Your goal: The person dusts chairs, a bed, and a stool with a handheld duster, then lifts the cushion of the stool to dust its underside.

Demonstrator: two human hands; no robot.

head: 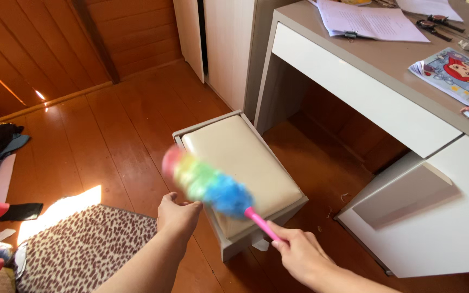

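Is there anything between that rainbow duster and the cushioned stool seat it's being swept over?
Nothing visible does. The right hand grips the pink handle, and the rainbow duster, blurred, lies right over the near corner of the cream stool seat. The left hand rests at the stool's near edge, beside the duster, not beneath it.

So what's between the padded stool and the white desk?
In the head view, only bare wooden floor separates the cushioned stool from the white desk; nothing stands on that stretch apart from a few small specks.
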